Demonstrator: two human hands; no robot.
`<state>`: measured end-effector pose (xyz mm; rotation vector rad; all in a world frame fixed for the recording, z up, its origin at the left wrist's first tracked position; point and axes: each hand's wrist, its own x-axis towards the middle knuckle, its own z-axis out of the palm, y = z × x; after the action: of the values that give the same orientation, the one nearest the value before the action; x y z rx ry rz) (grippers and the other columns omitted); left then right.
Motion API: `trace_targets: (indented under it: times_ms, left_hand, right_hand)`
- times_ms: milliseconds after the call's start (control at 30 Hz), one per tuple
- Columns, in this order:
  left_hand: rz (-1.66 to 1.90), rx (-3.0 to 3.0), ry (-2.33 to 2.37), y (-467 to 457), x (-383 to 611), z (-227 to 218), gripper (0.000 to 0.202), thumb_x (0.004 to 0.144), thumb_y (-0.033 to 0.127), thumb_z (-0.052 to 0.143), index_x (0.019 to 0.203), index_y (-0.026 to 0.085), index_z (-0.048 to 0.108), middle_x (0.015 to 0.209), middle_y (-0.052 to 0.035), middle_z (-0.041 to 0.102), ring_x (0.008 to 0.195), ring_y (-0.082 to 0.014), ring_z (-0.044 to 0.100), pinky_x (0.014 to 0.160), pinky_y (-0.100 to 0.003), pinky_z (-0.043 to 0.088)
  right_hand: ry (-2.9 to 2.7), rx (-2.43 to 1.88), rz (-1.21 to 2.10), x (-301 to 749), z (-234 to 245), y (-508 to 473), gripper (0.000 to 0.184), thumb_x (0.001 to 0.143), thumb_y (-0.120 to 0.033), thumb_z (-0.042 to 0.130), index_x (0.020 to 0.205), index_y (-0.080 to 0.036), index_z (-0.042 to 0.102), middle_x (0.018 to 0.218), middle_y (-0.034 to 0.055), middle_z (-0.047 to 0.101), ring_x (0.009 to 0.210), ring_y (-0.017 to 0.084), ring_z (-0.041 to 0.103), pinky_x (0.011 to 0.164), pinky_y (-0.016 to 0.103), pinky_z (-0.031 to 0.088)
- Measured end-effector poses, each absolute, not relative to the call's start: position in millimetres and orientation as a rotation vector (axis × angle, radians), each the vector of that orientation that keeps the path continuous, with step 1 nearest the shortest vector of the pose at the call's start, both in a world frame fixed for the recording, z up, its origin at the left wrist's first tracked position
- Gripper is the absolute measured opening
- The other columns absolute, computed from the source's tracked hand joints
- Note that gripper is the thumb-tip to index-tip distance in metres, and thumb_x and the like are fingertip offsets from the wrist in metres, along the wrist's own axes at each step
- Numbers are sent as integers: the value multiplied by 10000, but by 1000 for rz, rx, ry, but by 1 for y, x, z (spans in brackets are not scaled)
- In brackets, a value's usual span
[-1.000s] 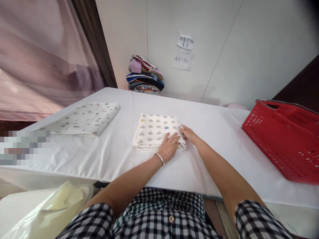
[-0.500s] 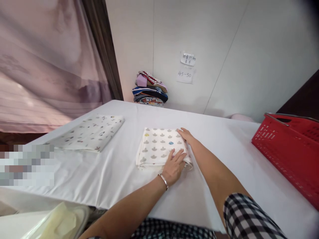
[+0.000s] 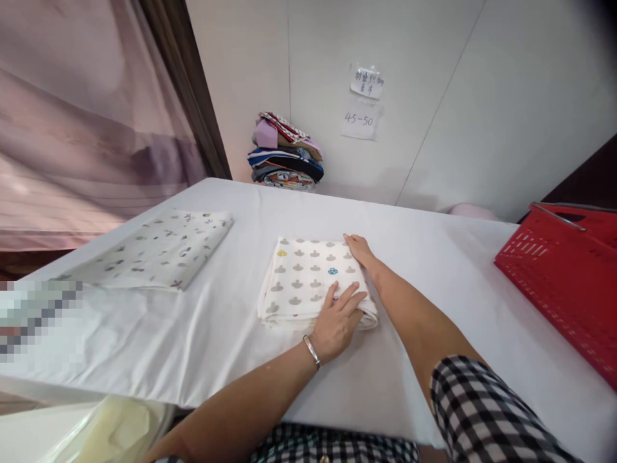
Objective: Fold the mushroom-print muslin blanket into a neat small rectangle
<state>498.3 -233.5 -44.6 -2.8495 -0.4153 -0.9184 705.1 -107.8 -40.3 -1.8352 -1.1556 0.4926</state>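
A folded white cloth point(image 3: 299, 276) with rows of small grey mushroom-like prints, one yellow and one blue, lies in the middle of the table. My left hand point(image 3: 336, 321) rests on its near right corner, fingers spread over the top layer; a silvery bangle circles that wrist. At the far right corner, my right hand point(image 3: 361, 251) touches the edge with its fingers stretched out, some partly hidden. Several layers show along the cloth's near side. Another white folded cloth point(image 3: 166, 251), printed with scattered small motifs, lies flat to the left.
A red plastic basket point(image 3: 563, 270) with a metal handle stands at the right. Beyond the table point(image 3: 231, 347), a pile of folded fabrics point(image 3: 286, 157) sits against the wall. Paper signs point(image 3: 361, 119) hang above. A pink curtain point(image 3: 87, 116) hangs at the left.
The view has shifted slightly. Both hands remain on the printed cloth; the right hand's fingers now sit closer together at its far right corner.
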Motion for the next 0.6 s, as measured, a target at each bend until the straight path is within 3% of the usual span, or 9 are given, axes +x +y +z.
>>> trace_targets:
  times_ms: [367, 500, 600]
  left_hand:
    - [-906, -2938, -375, -239, 503, -46, 174, 839, 54, 455, 798, 167, 581, 1107, -58, 589, 1315, -227, 327, 1138, -520, 69]
    - [-939, -2930, -385, -239, 505, -51, 169, 837, 55, 464, 779, 162, 581, 1121, -60, 586, 1307, -243, 336, 1128, -527, 116]
    - [-976, -2915, -397, -238, 505, -53, 162, 829, 57, 482, 765, 167, 582, 1153, -54, 578, 1307, -245, 335, 1121, -527, 142]
  right_hand:
    - [-1164, -1841, 445, 715, -54, -92, 463, 799, -525, 469, 479, -202, 381, 481, -34, 378, 538, 125, 399, 568, 275, 381]
    - [-1160, -1808, 438, 715, -55, -96, 468, 804, -541, 451, 489, -202, 388, 505, -26, 407, 586, 136, 434, 622, 283, 408]
    - [-1158, -1770, 468, 713, -51, -102, 416, 800, -533, 457, 555, -198, 478, 576, -10, 508, 678, 155, 495, 705, 292, 431]
